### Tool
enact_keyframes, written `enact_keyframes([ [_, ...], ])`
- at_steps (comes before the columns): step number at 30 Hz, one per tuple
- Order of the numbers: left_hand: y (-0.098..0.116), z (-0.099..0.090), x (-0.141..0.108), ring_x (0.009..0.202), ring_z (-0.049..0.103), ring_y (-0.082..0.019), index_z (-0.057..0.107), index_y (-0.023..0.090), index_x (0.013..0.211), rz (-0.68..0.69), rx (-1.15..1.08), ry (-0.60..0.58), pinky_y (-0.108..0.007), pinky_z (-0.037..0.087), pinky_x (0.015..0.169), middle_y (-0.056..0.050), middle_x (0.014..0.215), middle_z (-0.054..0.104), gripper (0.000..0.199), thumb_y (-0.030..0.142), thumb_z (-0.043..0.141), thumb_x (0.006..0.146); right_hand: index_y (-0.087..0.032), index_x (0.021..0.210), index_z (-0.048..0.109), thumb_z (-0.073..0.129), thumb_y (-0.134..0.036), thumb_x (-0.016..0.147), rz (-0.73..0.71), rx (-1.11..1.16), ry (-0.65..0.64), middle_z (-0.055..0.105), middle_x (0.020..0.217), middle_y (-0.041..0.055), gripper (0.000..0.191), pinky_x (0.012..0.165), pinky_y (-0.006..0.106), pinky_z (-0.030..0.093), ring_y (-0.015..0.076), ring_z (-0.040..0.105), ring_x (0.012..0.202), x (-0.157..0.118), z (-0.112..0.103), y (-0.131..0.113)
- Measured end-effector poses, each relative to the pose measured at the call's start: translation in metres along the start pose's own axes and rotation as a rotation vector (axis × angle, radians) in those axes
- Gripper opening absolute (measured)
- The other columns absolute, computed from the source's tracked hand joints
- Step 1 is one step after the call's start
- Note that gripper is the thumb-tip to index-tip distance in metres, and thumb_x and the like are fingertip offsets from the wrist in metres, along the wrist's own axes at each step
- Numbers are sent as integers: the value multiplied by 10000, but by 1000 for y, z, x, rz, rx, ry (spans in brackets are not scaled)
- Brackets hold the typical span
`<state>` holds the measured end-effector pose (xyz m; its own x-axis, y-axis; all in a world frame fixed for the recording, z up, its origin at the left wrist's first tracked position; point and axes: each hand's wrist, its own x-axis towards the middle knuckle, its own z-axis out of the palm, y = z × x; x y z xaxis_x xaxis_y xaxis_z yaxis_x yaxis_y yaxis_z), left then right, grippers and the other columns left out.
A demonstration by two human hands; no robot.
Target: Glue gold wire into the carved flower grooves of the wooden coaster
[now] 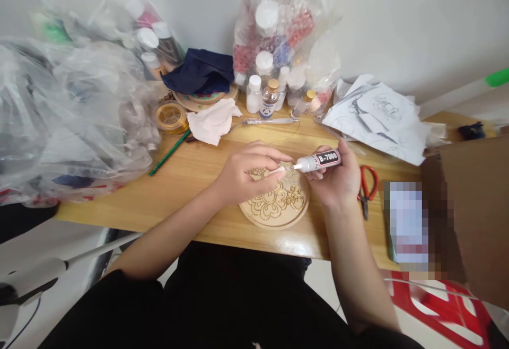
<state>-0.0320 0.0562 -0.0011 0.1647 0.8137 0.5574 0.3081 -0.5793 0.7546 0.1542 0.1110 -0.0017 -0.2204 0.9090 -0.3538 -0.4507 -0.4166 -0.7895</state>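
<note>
One glue tube (321, 160) is gripped in the right hand (344, 180), nozzle (297, 166) over the disc (274, 220) on the table (191, 190), the left hand (247, 171) pinching a white scrap (277, 171); light squeezes and a steady nozzle should serve best.

Over the left half of the round wooden plaque (274, 224), a person's bare left hand (256, 171) bends inward, back uppermost, thumb and fingers drawn into a pinch. Just beyond its right edge, the right hand (338, 174) curls in a grip, thumb raised. The left forearm (186, 227) slants in from the near left; the right forearm (353, 259) climbs steeply from the near right.
</note>
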Motion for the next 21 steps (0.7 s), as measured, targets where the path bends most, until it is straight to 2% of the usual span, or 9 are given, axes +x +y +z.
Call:
enact_keyframes([
  [7, -1, -6, 1, 877, 706, -146, 679, 179, 735, -66, 28, -57, -298, 565, 804, -69, 981, 761, 125, 192, 642, 853, -198, 549, 614, 472, -515, 919, -70, -16, 23, 389, 348, -36, 507, 355, 199, 264, 69, 345, 318, -1, 1, 0],
  [14, -8, -8, 0, 895, 690, -162, 699, 181, 813, -85, 202, -4, -330, 544, 828, -56, 951, 747, 84, 217, 646, 867, -202, 561, 621, 559, -526, 868, -187, -101, 111, 448, 385, -24, 451, 345, 192, 275, 70, 400, 362, -2, 4, -3],
  [21, -14, -10, -1, 923, 677, -167, 712, 201, 913, -80, 261, -39, -339, 533, 850, -38, 961, 735, 87, 243, 638, 895, -220, 589, 615, 581, -563, 849, -194, -139, 94, 452, 430, -26, 431, 350, 199, 299, 75, 412, 390, -2, 4, -2],
])
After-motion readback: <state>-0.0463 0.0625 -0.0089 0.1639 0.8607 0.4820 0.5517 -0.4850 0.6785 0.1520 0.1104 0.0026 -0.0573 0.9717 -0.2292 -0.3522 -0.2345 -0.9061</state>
